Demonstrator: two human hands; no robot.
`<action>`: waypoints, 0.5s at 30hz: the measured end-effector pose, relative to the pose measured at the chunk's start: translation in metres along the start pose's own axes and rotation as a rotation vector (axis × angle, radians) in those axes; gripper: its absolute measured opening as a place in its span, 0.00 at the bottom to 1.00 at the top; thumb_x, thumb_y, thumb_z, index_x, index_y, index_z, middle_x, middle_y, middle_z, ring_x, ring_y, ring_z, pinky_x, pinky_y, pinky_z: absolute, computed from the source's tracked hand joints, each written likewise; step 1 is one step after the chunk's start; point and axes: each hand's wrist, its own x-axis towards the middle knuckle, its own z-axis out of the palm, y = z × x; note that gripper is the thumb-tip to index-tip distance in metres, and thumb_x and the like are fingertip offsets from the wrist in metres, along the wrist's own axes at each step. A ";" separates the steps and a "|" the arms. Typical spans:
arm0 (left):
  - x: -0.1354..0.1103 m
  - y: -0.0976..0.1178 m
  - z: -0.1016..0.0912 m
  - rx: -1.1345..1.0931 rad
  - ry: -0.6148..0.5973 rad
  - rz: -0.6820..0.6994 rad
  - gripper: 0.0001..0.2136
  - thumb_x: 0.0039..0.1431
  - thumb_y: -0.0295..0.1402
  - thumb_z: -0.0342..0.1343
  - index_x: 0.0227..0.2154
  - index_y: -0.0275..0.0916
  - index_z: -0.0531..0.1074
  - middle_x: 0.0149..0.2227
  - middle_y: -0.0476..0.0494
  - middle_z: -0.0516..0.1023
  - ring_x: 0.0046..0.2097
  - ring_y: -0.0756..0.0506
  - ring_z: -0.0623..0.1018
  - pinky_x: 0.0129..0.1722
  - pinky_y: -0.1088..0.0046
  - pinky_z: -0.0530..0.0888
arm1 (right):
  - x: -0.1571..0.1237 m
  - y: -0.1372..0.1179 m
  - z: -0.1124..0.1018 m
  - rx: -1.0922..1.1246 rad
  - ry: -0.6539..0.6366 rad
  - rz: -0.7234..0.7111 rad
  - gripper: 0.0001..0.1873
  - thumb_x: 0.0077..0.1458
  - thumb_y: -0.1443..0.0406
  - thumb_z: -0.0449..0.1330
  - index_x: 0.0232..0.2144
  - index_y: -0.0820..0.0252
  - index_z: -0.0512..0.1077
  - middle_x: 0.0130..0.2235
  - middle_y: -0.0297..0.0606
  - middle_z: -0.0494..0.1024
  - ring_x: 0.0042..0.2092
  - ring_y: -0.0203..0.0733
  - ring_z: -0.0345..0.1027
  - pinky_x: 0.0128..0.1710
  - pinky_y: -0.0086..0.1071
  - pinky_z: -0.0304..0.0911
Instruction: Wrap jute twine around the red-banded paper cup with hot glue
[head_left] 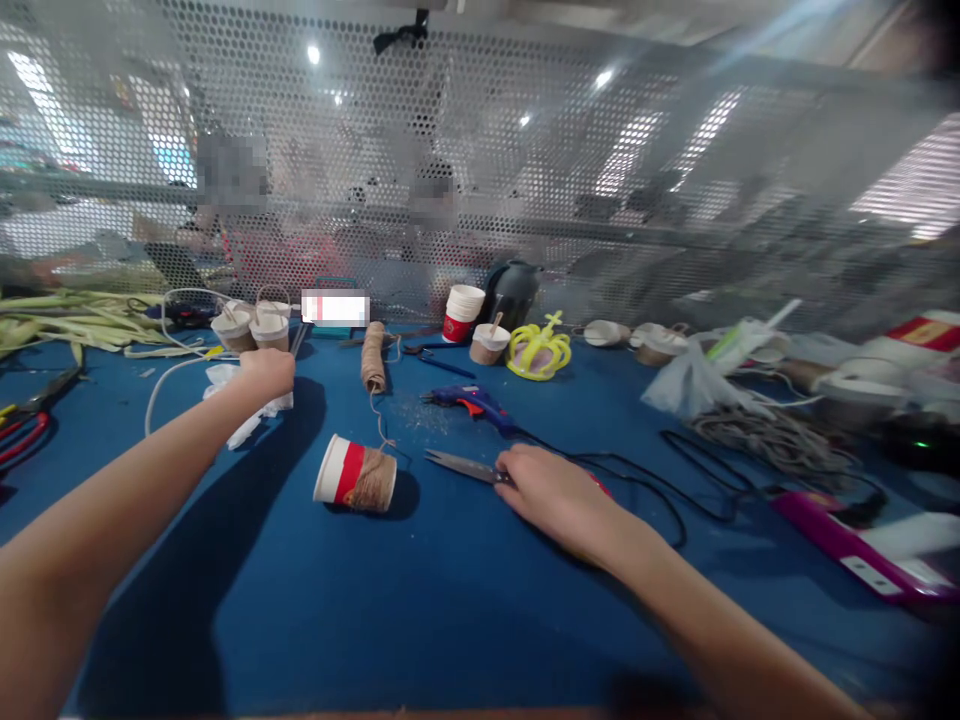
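My left hand (268, 375) is closed at the back left, on a crumpled white tissue (244, 430) that shows below and beside it; the fingertips are hidden. With the other side, my right hand (551, 490) grips scissors (465, 465), blades pointing left and lying low over the table. Between the hands a paper cup (352, 475) lies on its side, red-banded and partly wrapped in brown twine. A thin strand runs from it towards the twine roll (373, 358) behind. The blue glue gun (474, 405) lies just beyond the scissors.
Twine-wrapped cups (234, 325) stand behind my left hand. Further back are stacked paper cups (461, 312) and a yellow crown-shaped piece (538, 350). Red-handled pliers (30, 425) lie far left. Black cable (637, 465), grey cord (772, 440) and a purple power strip (847, 540) occupy the right.
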 end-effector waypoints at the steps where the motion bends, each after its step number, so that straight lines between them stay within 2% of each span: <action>1: 0.007 0.000 0.003 0.062 -0.003 -0.071 0.12 0.39 0.32 0.58 0.28 0.29 0.75 0.38 0.18 0.74 0.45 0.23 0.69 0.37 0.49 0.64 | -0.004 0.000 0.001 -0.014 -0.011 -0.001 0.07 0.50 0.69 0.53 0.29 0.63 0.71 0.35 0.45 0.73 0.39 0.46 0.68 0.35 0.33 0.60; 4: 0.017 0.002 0.008 0.183 -0.019 -0.168 0.13 0.38 0.28 0.58 0.31 0.29 0.75 0.42 0.18 0.73 0.45 0.24 0.70 0.36 0.52 0.64 | -0.010 0.002 0.003 -0.079 -0.019 0.028 0.10 0.51 0.71 0.51 0.35 0.66 0.70 0.39 0.48 0.71 0.43 0.47 0.65 0.40 0.33 0.58; 7: 0.015 0.006 0.005 0.247 -0.026 -0.175 0.14 0.39 0.26 0.57 0.34 0.30 0.75 0.43 0.20 0.73 0.45 0.26 0.70 0.36 0.54 0.64 | -0.011 0.008 0.004 -0.119 -0.060 0.077 0.13 0.51 0.72 0.49 0.38 0.68 0.69 0.40 0.51 0.70 0.43 0.49 0.65 0.41 0.35 0.57; 11: -0.004 0.010 -0.006 0.294 -0.001 -0.150 0.14 0.41 0.25 0.55 0.34 0.27 0.75 0.41 0.18 0.73 0.45 0.26 0.70 0.37 0.53 0.62 | -0.010 0.017 0.006 -0.092 -0.113 0.096 0.17 0.50 0.72 0.50 0.43 0.68 0.66 0.43 0.51 0.69 0.45 0.49 0.64 0.42 0.35 0.57; 15: -0.033 0.003 -0.023 0.307 0.010 -0.123 0.11 0.44 0.28 0.54 0.30 0.28 0.74 0.39 0.20 0.74 0.42 0.27 0.72 0.36 0.55 0.64 | -0.010 0.027 0.011 -0.074 -0.140 0.081 0.23 0.48 0.74 0.49 0.49 0.65 0.62 0.44 0.50 0.69 0.46 0.49 0.64 0.42 0.35 0.57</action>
